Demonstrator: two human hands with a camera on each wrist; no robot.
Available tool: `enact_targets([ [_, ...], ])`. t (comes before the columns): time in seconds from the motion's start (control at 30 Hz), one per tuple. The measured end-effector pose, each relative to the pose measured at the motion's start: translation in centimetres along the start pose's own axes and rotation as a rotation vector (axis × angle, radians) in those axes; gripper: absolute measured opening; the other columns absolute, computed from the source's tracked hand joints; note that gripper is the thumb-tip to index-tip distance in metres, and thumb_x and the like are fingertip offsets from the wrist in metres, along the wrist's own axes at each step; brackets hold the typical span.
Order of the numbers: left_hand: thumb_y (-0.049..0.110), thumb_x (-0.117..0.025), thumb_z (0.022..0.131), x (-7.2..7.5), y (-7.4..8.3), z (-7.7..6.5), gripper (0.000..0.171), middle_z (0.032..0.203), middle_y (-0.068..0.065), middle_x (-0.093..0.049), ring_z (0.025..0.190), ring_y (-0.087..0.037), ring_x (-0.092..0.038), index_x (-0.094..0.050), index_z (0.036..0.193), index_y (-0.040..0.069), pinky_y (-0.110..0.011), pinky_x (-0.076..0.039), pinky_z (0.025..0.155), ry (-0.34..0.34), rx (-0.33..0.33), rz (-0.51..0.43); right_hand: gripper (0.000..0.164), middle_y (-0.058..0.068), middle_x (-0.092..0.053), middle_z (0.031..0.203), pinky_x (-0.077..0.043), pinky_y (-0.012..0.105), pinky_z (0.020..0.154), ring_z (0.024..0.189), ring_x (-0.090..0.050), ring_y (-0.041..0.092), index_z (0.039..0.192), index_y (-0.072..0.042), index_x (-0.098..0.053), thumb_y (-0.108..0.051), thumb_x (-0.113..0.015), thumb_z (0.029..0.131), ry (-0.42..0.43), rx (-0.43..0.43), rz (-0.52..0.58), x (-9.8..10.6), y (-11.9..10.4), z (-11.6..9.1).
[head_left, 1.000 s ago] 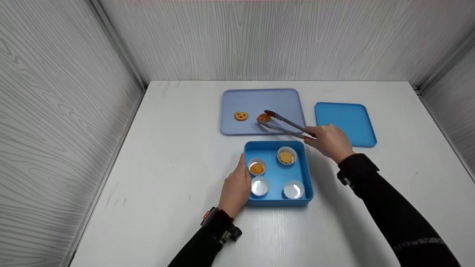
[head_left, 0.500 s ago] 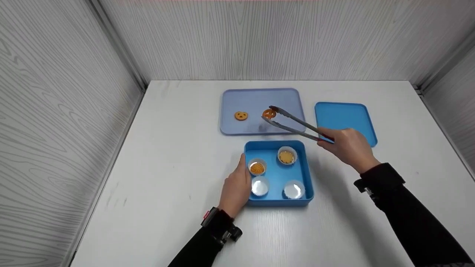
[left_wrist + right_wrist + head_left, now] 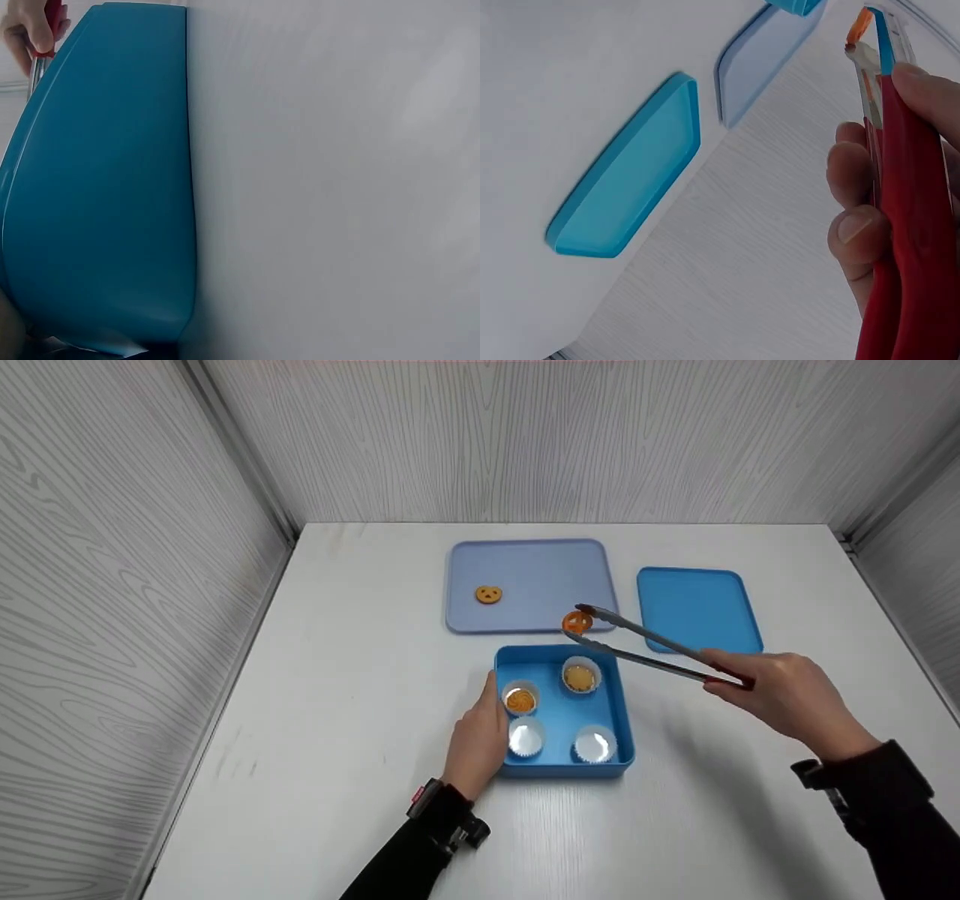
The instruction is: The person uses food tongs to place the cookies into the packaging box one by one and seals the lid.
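My right hand [image 3: 787,694] grips the red handles of metal tongs [image 3: 645,649]. Between the tong tips is a round orange cookie with openings [image 3: 576,622], above the gap between the lavender tray [image 3: 465,619] and a square blue box [image 3: 562,771]. My left hand [image 3: 476,746] rests along the box's left wall, its upper finger straight; the other fingers are mostly hidden. Inside the box, a pale cookie [image 3: 580,678] sits in the back right paper cup and a swirled cookie [image 3: 520,701] in another at left. Two front silvery cups [image 3: 525,736] hold nothing.
One bear-face cookie [image 3: 488,595] lies on the lavender tray behind the box. To its right is a shallow blue tray or lid [image 3: 701,607] with a raised rim. Grey wood-grain panels [image 3: 555,442] enclose the white table [image 3: 360,682].
The tongs have lifted the orange cookie off the lavender tray and carried it right and toward the box. My right hand has moved right and nearer. My left hand has stayed put.
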State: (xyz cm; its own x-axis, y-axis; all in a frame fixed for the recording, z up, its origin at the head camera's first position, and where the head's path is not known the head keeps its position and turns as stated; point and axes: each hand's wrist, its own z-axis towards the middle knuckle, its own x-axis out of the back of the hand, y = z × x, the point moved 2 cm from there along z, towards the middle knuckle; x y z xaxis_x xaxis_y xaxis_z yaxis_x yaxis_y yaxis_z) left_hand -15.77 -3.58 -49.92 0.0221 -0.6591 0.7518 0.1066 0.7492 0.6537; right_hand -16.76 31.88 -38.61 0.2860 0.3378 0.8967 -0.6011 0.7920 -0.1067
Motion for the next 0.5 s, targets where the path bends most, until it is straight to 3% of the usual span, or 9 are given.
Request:
enact_targets([
  [0.23,0.024,-0.034,0.102,0.1,0.1,0.0,0.051,0.135,-0.011,-0.049,0.091,-0.022,-0.063,-0.02,0.149,0.008,-0.035,-0.048,0.087,-0.008,0.007,-0.014,0.047,-0.014,-0.063,0.067,-0.034,0.011,0.046,0.05,-0.042,-0.003,0.112,-0.016,-0.07,-0.011,-0.082,0.067,-0.03,0.003,0.031,1.6,0.3,-1.8],
  [0.5,0.023,-0.034,0.102,0.0,0.0,-0.1,0.051,0.132,-0.012,-0.051,0.072,-0.016,-0.061,-0.02,0.149,0.008,-0.035,-0.05,0.082,-0.008,0.005,-0.009,0.049,-0.014,-0.065,0.07,-0.035,0.01,0.047,0.053,-0.045,-0.005,0.112,-0.016,-0.07,-0.008,-0.083,0.065,-0.072,0.011,0.064,2.1,0.5,-2.6],
])
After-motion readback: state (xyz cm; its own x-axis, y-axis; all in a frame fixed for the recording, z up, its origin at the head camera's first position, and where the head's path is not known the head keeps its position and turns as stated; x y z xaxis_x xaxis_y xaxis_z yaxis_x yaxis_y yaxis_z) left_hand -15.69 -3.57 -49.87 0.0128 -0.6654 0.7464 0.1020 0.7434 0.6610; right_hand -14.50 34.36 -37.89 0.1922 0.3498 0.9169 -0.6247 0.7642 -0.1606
